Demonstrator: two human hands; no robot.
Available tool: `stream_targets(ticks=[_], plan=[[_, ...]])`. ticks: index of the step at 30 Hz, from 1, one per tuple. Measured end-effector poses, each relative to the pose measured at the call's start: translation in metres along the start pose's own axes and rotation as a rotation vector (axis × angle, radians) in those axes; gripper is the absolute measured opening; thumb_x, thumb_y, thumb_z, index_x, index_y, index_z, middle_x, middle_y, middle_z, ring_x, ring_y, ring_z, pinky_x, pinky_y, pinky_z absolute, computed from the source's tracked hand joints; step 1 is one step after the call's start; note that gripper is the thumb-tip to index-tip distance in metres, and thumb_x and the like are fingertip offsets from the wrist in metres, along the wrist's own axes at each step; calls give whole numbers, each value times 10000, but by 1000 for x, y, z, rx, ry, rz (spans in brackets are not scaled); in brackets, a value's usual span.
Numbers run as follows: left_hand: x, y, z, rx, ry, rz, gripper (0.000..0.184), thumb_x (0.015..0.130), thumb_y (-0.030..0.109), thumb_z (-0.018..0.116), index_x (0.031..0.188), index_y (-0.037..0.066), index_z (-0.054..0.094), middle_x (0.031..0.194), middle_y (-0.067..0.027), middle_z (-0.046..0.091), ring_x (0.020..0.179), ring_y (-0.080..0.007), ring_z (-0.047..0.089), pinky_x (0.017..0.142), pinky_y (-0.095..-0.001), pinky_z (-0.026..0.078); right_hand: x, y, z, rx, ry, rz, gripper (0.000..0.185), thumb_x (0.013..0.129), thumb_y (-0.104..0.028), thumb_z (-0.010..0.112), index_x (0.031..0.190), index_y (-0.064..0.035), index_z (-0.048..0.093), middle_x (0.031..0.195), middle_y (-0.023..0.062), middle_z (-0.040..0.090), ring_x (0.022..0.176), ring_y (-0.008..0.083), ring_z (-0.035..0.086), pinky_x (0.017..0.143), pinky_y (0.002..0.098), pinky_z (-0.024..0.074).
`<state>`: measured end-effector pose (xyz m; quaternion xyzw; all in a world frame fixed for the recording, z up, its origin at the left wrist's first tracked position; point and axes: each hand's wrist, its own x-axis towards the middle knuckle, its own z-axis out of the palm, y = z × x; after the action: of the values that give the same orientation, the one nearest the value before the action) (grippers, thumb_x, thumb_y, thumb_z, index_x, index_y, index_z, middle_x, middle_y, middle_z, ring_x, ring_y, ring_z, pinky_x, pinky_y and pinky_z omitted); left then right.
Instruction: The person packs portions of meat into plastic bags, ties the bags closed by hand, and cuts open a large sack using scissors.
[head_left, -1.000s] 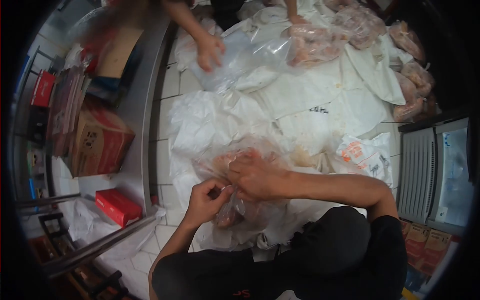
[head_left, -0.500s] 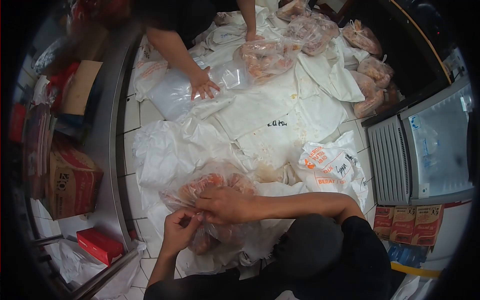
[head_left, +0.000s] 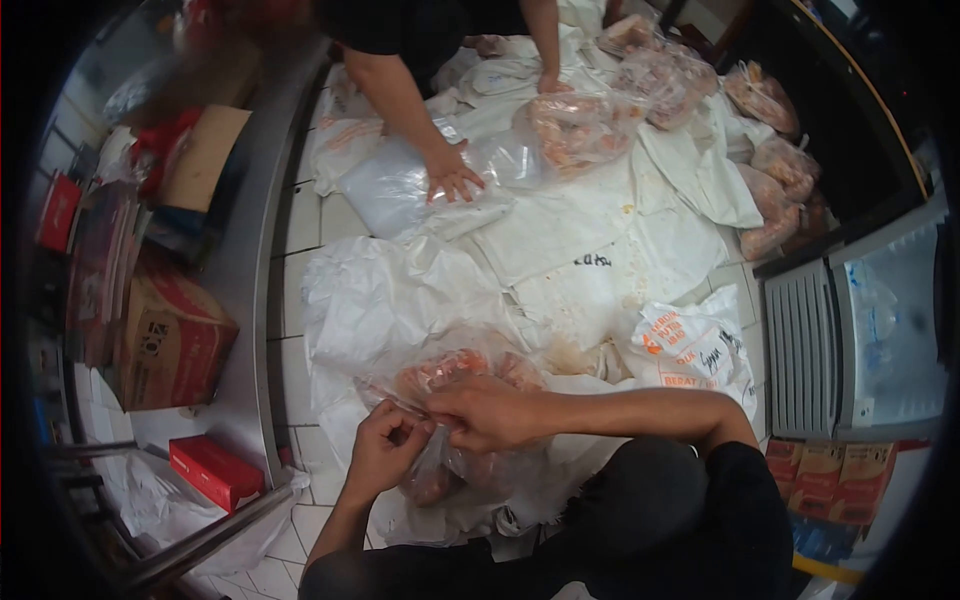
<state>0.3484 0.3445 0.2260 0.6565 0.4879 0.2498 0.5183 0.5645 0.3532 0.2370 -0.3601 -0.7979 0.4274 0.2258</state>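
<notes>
Head view: from where I stand, the tiled floor (head_left: pixel 298 285) runs beneath everything, with white sacks (head_left: pixel 560 235) spread over most of it. A metal tabletop (head_left: pixel 245 290) stretches along the left side, carrying a cardboard box (head_left: pixel 180 335), and a grey cabinet (head_left: pixel 895 330) stands to the right. Beyond the sacks, a co-worker leans in with one palm (head_left: pixel 455 180) spread on clear film (head_left: pixel 385 185) and the other (head_left: pixel 553 84) down by a filled pouch (head_left: pixel 580 135). Close to the person's knees lies the bag (head_left: pixel 515 372), see-through and loosely stuffed with reddish, meat-like pieces, on the white sacks. It bulges out on the far side of both hands and again on the near side, so they meet over its middle; it looks too rounded and slack for me to name a long axis. The right hand (head_left: pixel 485 412), its forearm coming across from the right, sits over the bag, fingers curled in and nearly closed on gathered plastic. The left hand (head_left: pixel 388 445) is at the bag's left edge, so the bulk lies to its right; thumb and forefinger are pinched together on a bit of plastic, the two hands almost touching.
</notes>
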Motion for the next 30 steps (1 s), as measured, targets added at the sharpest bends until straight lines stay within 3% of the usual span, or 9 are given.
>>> stream_targets(ticks=[2,7,11,16,20,23,25,28,30], plan=[[0,-1,-2,5,6,-35,157,821,142,711,765,16,634,737,-29,530,611,-87,512,562,-241,421,-2,-2,3,48,59,-42,185,712,-95,622,831,-38,492,720,114,544,700,315,560,616,394,437],[3,-3,0,-40,-53,13,171,827,136,702,760,15,601,739,-25,539,606,-75,506,557,-231,416,0,-15,0,317,151,248,205,746,-83,639,873,-39,484,731,101,510,689,290,543,599,361,437],[3,-4,-4,-35,-27,20,172,814,133,710,753,13,603,721,-25,536,601,-75,509,553,-230,415,-7,8,14,36,140,-33,202,757,-76,636,887,-42,485,789,101,526,732,281,556,589,372,453],[-1,-4,-9,59,75,-15,174,784,117,724,709,8,611,695,-38,535,594,-90,516,543,-239,413,-12,7,15,-86,7,44,221,759,-78,607,940,-35,488,927,136,523,843,344,570,690,415,486],[-5,-10,-13,43,188,-53,136,753,81,722,698,2,627,665,-40,518,564,-105,492,519,-250,393,-13,8,19,-148,46,18,225,762,-90,607,944,-35,486,918,137,517,839,345,570,695,424,484],[-3,-3,-16,115,215,45,134,751,51,726,682,11,618,659,-27,500,543,-97,459,501,-246,367,-13,9,15,-132,132,7,172,752,-99,633,852,-61,499,814,107,513,767,293,566,652,401,466],[-4,1,-23,119,146,63,147,754,39,721,676,12,600,673,-30,493,558,-100,460,515,-245,369,-23,11,4,53,35,49,165,740,-98,640,817,-53,502,778,107,500,762,294,558,646,389,455],[-4,-4,-22,104,144,149,171,759,16,700,667,9,556,711,-41,482,604,-114,462,556,-246,374,-72,33,-10,98,6,146,177,732,-120,657,818,-43,524,817,104,530,787,283,563,651,368,454],[-6,-8,-23,77,190,208,181,760,5,683,664,5,530,735,-50,478,636,-123,463,583,-248,376,-114,41,3,72,122,137,257,735,-189,716,877,-49,553,860,95,567,812,274,570,738,385,449]])
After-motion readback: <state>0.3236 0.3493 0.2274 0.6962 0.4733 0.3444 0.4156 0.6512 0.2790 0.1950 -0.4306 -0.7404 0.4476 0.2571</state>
